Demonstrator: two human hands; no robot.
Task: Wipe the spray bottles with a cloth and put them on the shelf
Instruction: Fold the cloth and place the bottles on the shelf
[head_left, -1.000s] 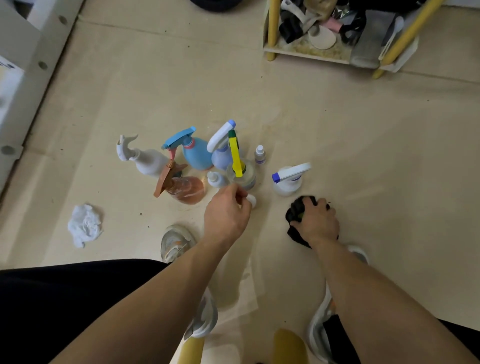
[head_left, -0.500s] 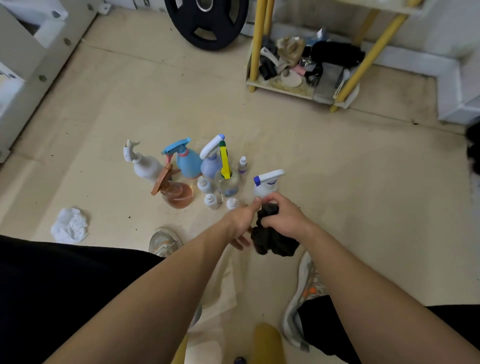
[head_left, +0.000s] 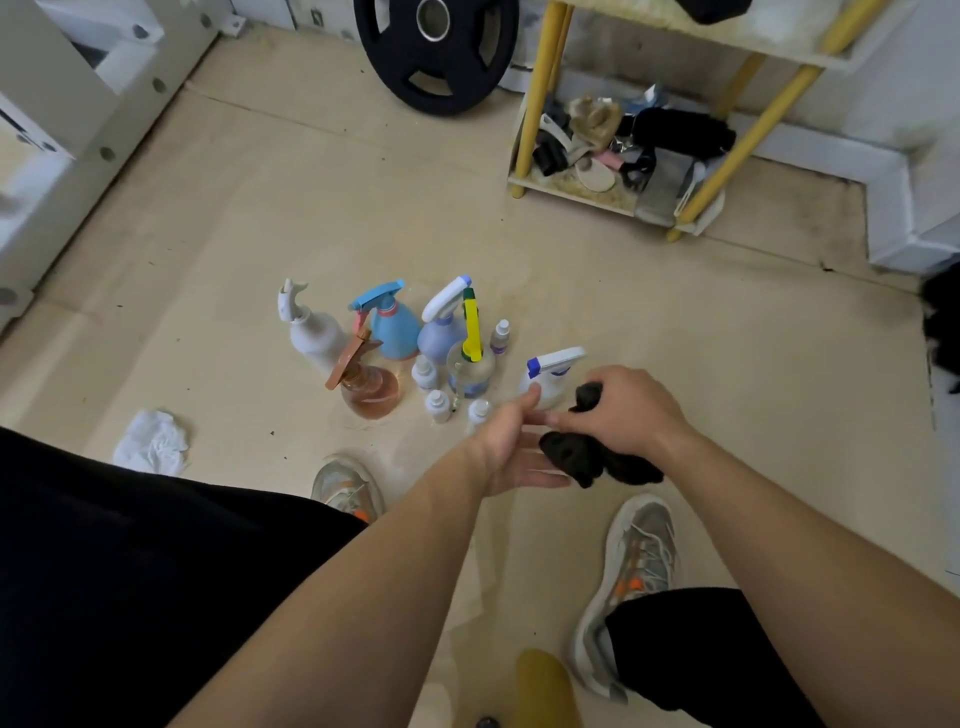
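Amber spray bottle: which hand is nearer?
Left. The left hand sits right of the amber spray bottle; the right hand, gripping the black cloth, is farther right.

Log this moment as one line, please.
right grip: holds black cloth | left grip: open, touching cloth | spray bottles: standing on floor, none held

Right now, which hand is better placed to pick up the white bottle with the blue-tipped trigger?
Probably the left. The left hand is open, fingers straight, its thumb close to the white bottle. The right hand grips the black cloth, so it suits the wiping.
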